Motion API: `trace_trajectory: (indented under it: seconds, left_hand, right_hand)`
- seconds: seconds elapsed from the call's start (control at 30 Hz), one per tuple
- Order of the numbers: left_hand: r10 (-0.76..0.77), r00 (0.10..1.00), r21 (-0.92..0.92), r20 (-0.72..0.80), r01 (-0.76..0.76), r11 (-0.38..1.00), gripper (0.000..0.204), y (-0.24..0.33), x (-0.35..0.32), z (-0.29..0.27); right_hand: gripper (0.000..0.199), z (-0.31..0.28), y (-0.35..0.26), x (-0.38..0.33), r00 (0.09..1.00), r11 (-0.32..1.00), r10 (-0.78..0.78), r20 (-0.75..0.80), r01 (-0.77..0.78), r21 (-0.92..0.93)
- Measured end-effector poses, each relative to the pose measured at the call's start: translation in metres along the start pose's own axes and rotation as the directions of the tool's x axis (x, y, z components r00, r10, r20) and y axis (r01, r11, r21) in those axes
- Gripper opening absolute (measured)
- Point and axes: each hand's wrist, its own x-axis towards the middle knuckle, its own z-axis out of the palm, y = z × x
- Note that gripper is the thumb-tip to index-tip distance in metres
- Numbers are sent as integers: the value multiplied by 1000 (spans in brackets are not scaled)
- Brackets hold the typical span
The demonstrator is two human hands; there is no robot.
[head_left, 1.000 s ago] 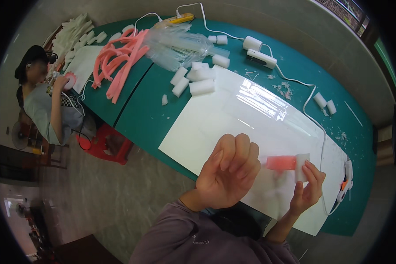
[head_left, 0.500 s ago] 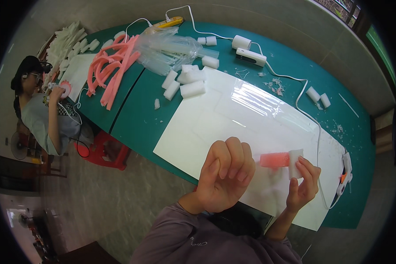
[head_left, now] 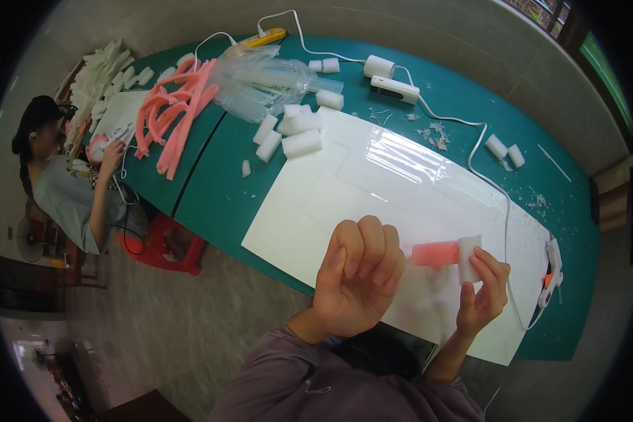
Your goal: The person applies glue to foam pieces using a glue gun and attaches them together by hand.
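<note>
Over one white board (head_left: 316, 190), left fingers (head_left: 371, 243) curl; right fingers (head_left: 497, 270) grasp one white cylinder (head_left: 467, 252).

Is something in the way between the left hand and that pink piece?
Nothing visible stands between the left hand and the pink piece. The white foam in the right hand is on the far side.

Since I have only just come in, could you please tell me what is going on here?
The person's right hand holds white foam with pink foam against its left side, over a white board. The left hand is raised, fingers curled, and nothing shows in it. More white pieces lie around the board's far left corner. Another person is at the green table's left end.
</note>
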Motion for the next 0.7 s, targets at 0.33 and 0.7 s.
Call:
trace_trajectory:
  seconds: [0.33,0.7]
  left_hand:
    - [19,1000,-26,2,-19,999,22,-2,0,-4]
    - [6,998,-49,-65,-9,999,20,-4,-1,1]
  right_hand:
    - [31,0,0,0,1000,1000,7,-5,-7,10]
    - [31,0,0,0,1000,1000,13,-12,-13,21]
